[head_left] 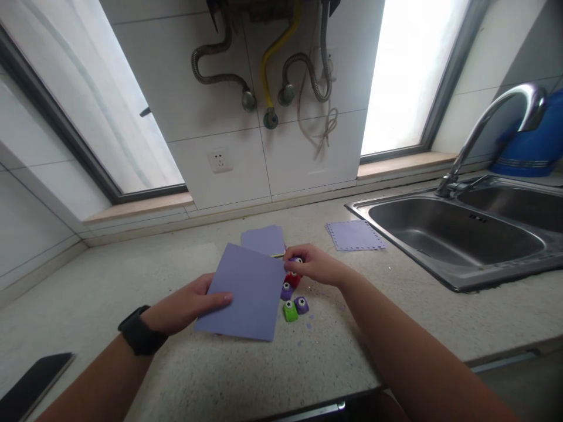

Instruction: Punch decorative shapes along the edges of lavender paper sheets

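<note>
A plain sheet of purple paper (248, 293) is tilted above the counter. My left hand (204, 299) grips its left side, thumb on top and fingers underneath. At the sheet's upper right corner my right hand (310, 264) is closed, thumb and fingertips pinching the edge. Partly behind that hand are small craft punches: a red punch (292, 280), a purple punch (287, 291), a second purple punch (301, 305) and a green punch (290, 312). More purple sheets (264, 239) lie just beyond the held one, partly covered by it.
Purple sheets with punched edges (355, 235) lie beside the steel sink (457, 234), under a curved faucet (497, 111). Paper scraps (309, 322) dot the counter (211, 375) near the punches. A dark phone-like slab (33, 384) rests at the left.
</note>
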